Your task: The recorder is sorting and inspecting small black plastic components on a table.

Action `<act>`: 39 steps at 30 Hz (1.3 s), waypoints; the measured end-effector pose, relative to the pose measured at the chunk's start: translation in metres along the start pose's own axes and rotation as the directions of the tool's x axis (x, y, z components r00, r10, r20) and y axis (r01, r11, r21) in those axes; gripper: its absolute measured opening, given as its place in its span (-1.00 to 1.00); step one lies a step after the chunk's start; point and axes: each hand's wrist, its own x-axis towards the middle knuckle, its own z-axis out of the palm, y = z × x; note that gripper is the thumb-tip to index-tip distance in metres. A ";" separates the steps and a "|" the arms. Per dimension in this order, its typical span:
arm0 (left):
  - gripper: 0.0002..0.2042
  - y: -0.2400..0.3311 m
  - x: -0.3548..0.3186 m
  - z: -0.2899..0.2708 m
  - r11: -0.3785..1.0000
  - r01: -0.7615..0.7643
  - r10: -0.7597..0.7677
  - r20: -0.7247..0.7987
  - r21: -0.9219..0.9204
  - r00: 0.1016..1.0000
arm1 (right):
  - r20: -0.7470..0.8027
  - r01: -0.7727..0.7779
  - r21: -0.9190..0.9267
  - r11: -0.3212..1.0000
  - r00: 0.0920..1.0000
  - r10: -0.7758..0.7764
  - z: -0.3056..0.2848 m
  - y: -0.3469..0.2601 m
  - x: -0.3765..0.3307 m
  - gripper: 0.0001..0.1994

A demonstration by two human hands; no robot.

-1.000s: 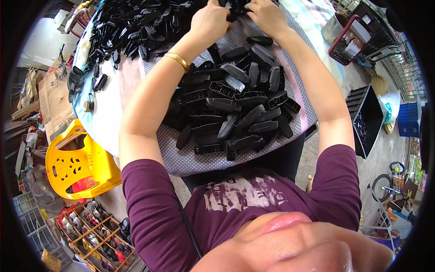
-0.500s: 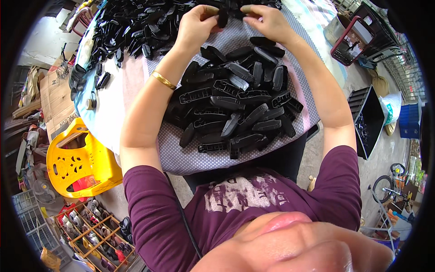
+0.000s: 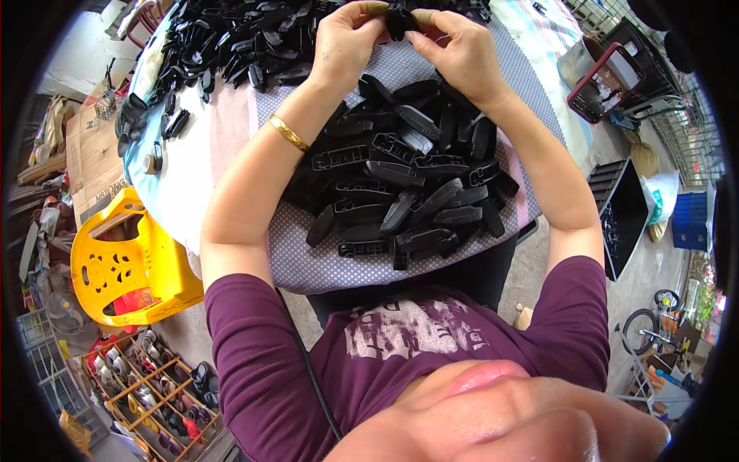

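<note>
At the far side of the cloth-covered table, both of my hands pinch one small black plastic part (image 3: 399,25) between them. My left hand (image 3: 344,45) is closed on its left side, a gold bangle on that wrist. Closed on its right side is my right hand (image 3: 460,60). Tan covers seem to sit on some fingertips. Nearer to me lies a heap of long black plastic housings (image 3: 396,173), some showing hollow ribbed insides. Behind and left of my hands spreads a larger pile of black parts (image 3: 231,42).
A yellow plastic chair (image 3: 135,262) stands left of the table, above a shoe rack (image 3: 154,393). On the right are a phone in a red case (image 3: 606,83), a black crate (image 3: 620,215) and a blue bin (image 3: 693,219). A small round object (image 3: 152,160) lies at the table's left.
My hands have come together: the right hand has moved left and now grips the black part beside the left. The view has shifted slightly.
</note>
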 end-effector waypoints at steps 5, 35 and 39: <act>-0.80 0.003 -0.010 0.019 0.982 -0.001 0.001 0.004 -0.190 1.000 | -0.034 0.265 -0.343 0.901 0.955 -0.294 -0.005 -0.007 0.004 -0.78; -0.58 0.073 -0.056 0.037 0.781 -0.452 -0.010 0.733 0.430 0.680 | -0.186 -0.198 -0.273 0.941 0.971 0.150 -0.046 0.163 0.058 -0.59; -0.66 0.042 -0.011 0.010 0.411 -0.586 0.267 0.522 0.699 0.810 | -0.190 -0.132 -0.469 0.873 0.981 0.046 -0.042 0.186 0.053 -0.64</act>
